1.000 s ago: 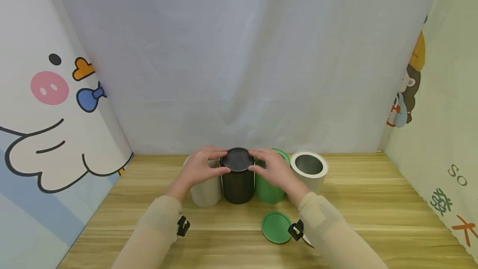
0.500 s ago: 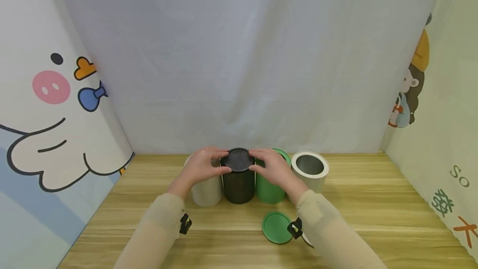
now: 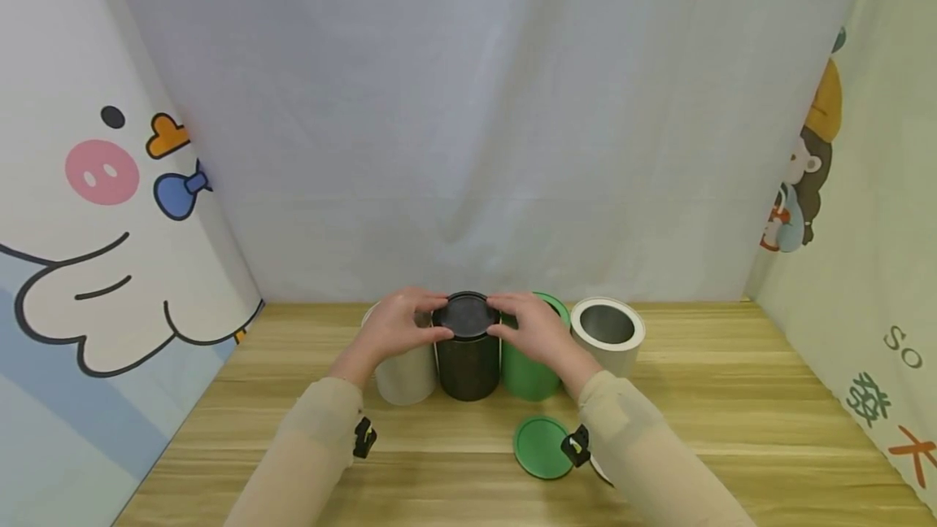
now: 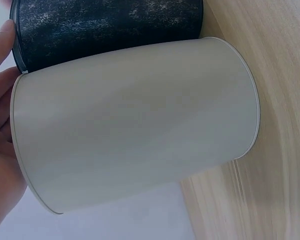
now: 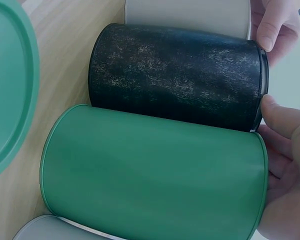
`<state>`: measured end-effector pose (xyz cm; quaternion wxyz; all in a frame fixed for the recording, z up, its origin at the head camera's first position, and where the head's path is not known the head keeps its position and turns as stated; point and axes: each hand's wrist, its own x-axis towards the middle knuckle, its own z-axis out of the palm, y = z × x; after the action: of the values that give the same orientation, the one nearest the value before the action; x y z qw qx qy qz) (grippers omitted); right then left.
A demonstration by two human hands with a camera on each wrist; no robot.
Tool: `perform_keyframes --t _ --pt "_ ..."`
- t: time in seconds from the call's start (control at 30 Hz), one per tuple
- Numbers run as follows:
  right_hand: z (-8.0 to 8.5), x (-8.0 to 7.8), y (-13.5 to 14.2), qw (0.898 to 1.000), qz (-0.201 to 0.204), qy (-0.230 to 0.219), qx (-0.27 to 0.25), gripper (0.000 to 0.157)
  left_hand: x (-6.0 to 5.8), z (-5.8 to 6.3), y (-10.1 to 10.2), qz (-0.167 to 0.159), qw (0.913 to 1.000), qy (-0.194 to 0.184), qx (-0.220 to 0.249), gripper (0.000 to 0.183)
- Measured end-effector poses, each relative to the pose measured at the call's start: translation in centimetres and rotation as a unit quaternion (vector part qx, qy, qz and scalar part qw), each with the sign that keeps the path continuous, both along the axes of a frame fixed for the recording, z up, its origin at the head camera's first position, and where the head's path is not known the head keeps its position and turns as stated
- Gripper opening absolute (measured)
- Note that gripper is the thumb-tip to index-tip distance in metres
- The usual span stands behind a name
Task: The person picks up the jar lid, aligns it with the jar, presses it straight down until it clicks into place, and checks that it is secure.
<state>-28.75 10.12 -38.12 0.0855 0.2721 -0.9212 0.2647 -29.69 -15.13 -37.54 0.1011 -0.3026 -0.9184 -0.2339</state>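
A pale grey curtain (image 3: 468,120) hangs across the back of the room, with cartoon-printed panels filling the left and right edges of the head view. Along the bottom runs a wood-grained table (image 3: 432,482). Just below the centre of the frame, I see the left hand (image 3: 398,324) and right hand (image 3: 534,326) grasping opposite edges of a black lid (image 3: 466,315), each with thumb in front and fingers behind. The lid lies on top of an upright black canister (image 3: 468,372); I can't tell whether it is fully seated. To the left in the picture stands a white canister (image 3: 405,376); to the right, a green canister (image 3: 529,372), then an uncovered pale canister (image 3: 624,356). Lower, right of centre, a green lid (image 3: 542,447) lies flat, beside a pale-rimmed disc mostly hidden by the right sleeve (image 3: 644,446).
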Motion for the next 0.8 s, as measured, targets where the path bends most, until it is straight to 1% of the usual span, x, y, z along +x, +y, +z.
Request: perform_keyframes --t 0.23,0.47,0.8 --pt "0.05 -0.12 -0.08 1.000 0.003 -0.001 0.004 0.047 -0.23 -0.04 -0.02 -0.002 0.9999 -0.011 -0.010 0.055" --pt "0.00 -0.32 -0.06 1.000 0.007 0.000 0.011 0.046 -0.46 -0.03 0.05 -0.002 0.9994 -0.034 -0.006 0.055" --pt "0.02 -0.32 -0.09 1.000 0.004 -0.014 0.013 0.047 -0.45 0.10 0.03 0.004 0.9991 -0.042 -0.006 0.056"
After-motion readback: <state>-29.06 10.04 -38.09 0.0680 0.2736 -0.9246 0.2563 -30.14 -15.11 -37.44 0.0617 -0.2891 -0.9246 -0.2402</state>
